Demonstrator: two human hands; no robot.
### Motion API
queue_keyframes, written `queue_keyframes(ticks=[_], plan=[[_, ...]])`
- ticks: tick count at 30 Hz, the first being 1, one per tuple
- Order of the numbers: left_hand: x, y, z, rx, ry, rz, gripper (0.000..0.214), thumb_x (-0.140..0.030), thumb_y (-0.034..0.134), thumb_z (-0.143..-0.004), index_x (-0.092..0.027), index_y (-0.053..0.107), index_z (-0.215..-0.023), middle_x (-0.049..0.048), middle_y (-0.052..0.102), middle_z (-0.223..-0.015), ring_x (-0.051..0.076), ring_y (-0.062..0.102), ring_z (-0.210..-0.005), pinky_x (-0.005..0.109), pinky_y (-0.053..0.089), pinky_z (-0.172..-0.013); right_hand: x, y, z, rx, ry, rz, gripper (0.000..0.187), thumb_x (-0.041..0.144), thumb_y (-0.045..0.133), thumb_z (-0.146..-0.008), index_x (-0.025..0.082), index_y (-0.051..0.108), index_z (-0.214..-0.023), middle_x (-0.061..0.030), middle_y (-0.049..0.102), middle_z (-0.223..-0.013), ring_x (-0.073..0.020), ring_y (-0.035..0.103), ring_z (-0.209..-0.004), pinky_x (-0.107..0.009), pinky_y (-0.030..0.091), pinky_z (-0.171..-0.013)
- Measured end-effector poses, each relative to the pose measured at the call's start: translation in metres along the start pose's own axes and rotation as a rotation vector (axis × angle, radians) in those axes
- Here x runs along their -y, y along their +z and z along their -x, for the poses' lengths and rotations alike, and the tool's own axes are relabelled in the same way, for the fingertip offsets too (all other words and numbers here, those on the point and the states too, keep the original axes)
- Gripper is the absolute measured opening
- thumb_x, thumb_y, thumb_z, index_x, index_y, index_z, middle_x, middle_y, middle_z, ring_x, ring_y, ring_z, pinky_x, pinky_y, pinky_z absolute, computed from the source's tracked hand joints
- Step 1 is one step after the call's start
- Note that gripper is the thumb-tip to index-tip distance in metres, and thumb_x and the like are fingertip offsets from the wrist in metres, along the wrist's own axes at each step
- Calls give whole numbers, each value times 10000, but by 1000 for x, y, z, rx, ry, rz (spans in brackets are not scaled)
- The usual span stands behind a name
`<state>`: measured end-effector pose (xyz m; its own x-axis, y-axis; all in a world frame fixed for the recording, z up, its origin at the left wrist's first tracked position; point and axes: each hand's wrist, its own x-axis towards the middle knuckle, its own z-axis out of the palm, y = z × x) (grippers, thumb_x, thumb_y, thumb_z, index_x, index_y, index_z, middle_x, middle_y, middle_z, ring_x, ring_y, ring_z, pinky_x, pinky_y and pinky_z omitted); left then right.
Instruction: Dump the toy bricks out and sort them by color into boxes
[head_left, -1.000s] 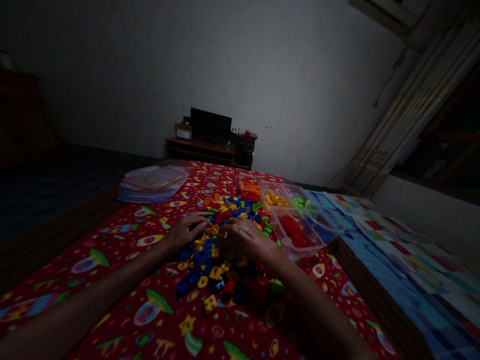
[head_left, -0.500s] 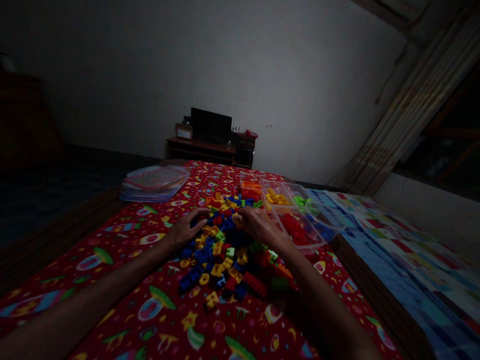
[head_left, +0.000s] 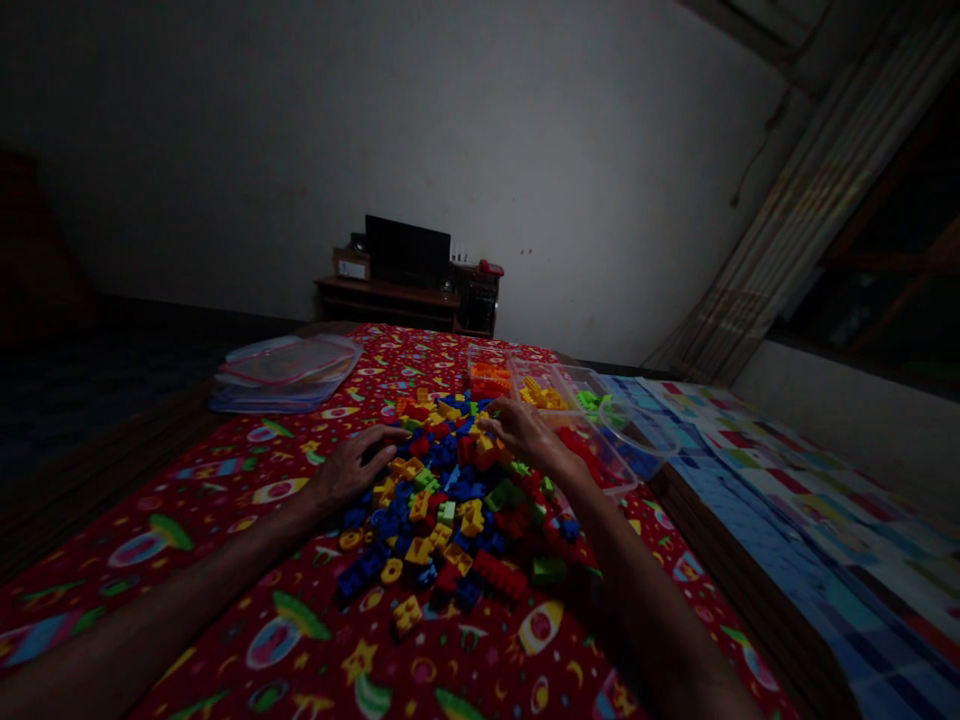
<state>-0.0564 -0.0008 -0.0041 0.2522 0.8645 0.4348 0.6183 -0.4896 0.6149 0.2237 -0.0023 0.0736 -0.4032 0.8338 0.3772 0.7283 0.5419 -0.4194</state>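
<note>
A heap of small plastic building blocks [head_left: 442, 500] in red, blue, yellow and green lies on a red patterned cloth [head_left: 225, 520]. My left hand [head_left: 352, 465] rests at the heap's left edge, fingers spread and curved over the blocks. My right hand [head_left: 529, 435] sits at the heap's far right, fingers bent down among the blocks; the dim light hides whether it holds one. Just right of it stand clear plastic boxes [head_left: 637, 440] with sorted red, yellow, orange and green blocks.
A stack of clear lids [head_left: 281, 370] lies at the far left of the cloth. A blue patterned mat [head_left: 787, 520] covers the surface to the right. A low wooden stand with a dark screen [head_left: 409, 270] is against the far wall. The room is very dark.
My right hand has moved from the heap's middle away from me and to the right, towards the boxes. More blocks now show where it lay. My left hand has hardly moved.
</note>
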Motion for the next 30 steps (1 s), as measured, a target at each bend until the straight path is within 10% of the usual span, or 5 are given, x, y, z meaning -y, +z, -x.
queue_keyframes(ticks=[13,24,30], plan=[[0,0,0,1,32,1,468,-555,432,-842,-224,683,-1056,84,695,-1111,269,636,-1038,371,499,-926,14,-20,5,-42,-2,32,112,237,618,-867,143,641,-924,-9,610,-742,-98,504,-638,-221,342,-590],[5,1,0,9,37,-9,446,-507,428,-858,-222,672,-1098,91,691,-1119,266,633,-1038,365,496,-922,-65,-37,-47,-288,328,322,210,228,551,-855,109,704,-936,-144,701,-915,-213,621,-849,-291,434,-750],[-2,-2,2,12,20,-21,442,-508,438,-848,-229,679,-1091,76,695,-1116,265,631,-1039,344,502,-907,-50,-31,-33,-185,173,300,255,245,487,-891,136,694,-789,-62,644,-708,-144,525,-637,-252,365,-626]])
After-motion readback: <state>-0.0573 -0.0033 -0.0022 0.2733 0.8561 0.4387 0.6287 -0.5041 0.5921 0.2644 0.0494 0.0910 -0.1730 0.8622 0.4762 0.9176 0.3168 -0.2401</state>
